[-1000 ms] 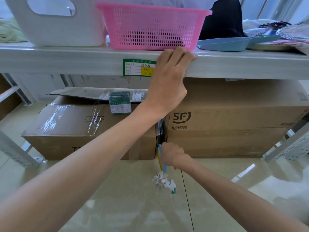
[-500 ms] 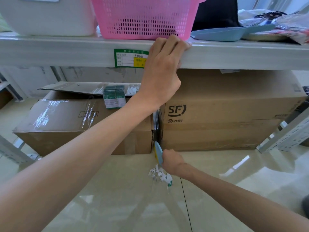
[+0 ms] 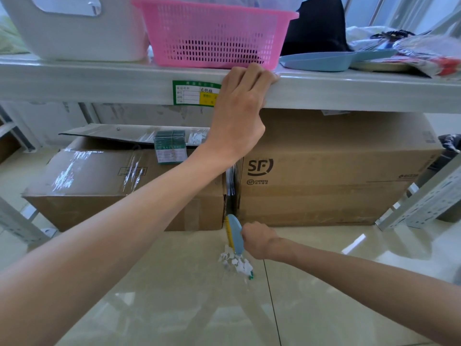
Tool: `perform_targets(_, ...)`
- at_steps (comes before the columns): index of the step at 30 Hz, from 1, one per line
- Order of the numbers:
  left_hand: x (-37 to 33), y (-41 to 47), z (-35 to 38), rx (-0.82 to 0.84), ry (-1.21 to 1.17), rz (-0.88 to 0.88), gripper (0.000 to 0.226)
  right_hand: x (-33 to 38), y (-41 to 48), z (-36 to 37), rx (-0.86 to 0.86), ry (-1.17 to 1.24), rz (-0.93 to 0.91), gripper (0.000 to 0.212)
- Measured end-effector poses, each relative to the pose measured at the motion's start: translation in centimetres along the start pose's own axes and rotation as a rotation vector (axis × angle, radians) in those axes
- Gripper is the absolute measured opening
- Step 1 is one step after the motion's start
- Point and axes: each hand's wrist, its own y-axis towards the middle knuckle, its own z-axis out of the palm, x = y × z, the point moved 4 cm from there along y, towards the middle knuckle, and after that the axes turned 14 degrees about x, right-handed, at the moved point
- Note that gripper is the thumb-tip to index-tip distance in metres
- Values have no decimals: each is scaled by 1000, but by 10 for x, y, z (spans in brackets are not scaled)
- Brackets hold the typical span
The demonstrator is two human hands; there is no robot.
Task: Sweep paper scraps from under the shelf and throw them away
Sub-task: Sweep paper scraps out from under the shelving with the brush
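Scraps [image 3: 236,262]: where do they lie?
On the floor [image 3: 174,295], heaped just before the gap between two boxes [image 3: 336,176], touching the brush's [image 3: 236,232] near end.
And the brush's long axis?
From the gap toward the person. The right hand [image 3: 257,242] grips it from the right, just beside the heap.
The left hand [image 3: 239,116]?
Well above, fingers curled over the shelf [image 3: 99,81] edge. The dustpan [image 3: 324,61] up there lies nearer that hand.
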Motion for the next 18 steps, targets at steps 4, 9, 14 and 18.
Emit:
perform_targets(4, 1, 1, 1, -12, 29, -20, 44, 4, 2, -7, -16, 28, 11, 18)
perform_targets(9, -3, 2, -1, 38, 46, -40, 48, 6, -1, -12, -35, 95, 40, 18)
perform_targets(14, -5, 2, -1, 55, 58, -62, 49, -5, -7, -18, -47, 167, 74, 19)
perform_targets(18, -4, 2, 1, 34, 62, -59, 50, -12, -9, -21, -33, 300, 34, 22)
